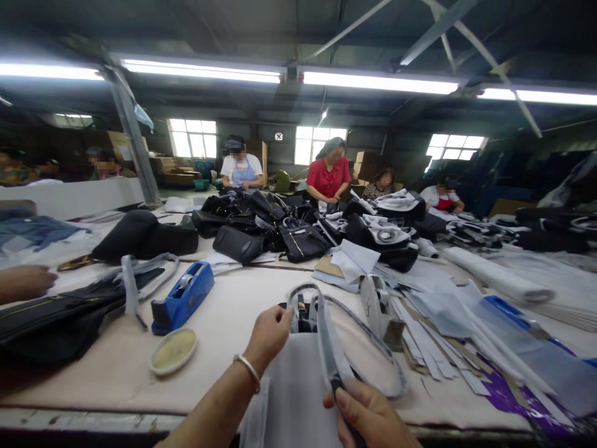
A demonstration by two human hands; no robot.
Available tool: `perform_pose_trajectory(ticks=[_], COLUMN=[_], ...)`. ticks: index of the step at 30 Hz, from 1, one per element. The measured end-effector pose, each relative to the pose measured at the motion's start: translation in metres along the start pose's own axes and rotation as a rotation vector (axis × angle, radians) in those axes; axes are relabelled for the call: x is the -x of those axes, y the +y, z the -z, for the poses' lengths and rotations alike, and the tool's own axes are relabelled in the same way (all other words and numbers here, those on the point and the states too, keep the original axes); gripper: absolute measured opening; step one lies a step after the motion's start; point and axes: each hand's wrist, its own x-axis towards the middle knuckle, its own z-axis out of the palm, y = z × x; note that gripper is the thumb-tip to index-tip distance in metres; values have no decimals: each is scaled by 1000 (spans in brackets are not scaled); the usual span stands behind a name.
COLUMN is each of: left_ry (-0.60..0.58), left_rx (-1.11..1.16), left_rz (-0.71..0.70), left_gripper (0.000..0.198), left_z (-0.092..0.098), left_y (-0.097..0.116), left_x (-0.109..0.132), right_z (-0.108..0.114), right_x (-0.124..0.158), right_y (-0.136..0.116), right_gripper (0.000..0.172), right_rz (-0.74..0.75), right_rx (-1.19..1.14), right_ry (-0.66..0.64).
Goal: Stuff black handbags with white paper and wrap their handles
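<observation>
My left hand [270,333], with a silver bangle on its wrist, is closed in a pinch on the near loop of a bag strap [326,330] covered in clear plastic film. Lower down, my right hand [370,410] grips the same strap where its dark end shows. Beneath both hands lies a bag [298,386] covered in pale translucent sheeting. A black fitting with a metal piece [302,311] shows at its top edge. Another loop of the film-covered strap curves over the table to the right.
A blue tape dispenser [184,295] and a shallow round dish [173,352] stand to the left. A co-worker's hand [25,283] is above a black bag [69,311]. Black bags [303,239] are heaped ahead. Paper strips [424,342] and plastic sheets [513,348] lie right.
</observation>
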Motion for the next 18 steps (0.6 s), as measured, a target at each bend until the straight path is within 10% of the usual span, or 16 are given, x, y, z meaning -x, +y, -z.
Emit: perform_pose_trajectory(ticks=[6, 13, 18], left_ry=[-597, -271, -374], left_rx=[409, 730, 591], left_rz=[-17, -32, -49], left_gripper=[58, 38, 38], left_z=[-20, -20, -30], left_y=[13, 26, 22], left_x=[78, 80, 91], right_z=[-13, -13, -6], right_x=[-20, -9, -13], right_y=[13, 15, 22], right_gripper=[59, 56, 46], right_rz=[-94, -167, -70], right_rx=[-48, -49, 11], right_ry=[-100, 18, 53])
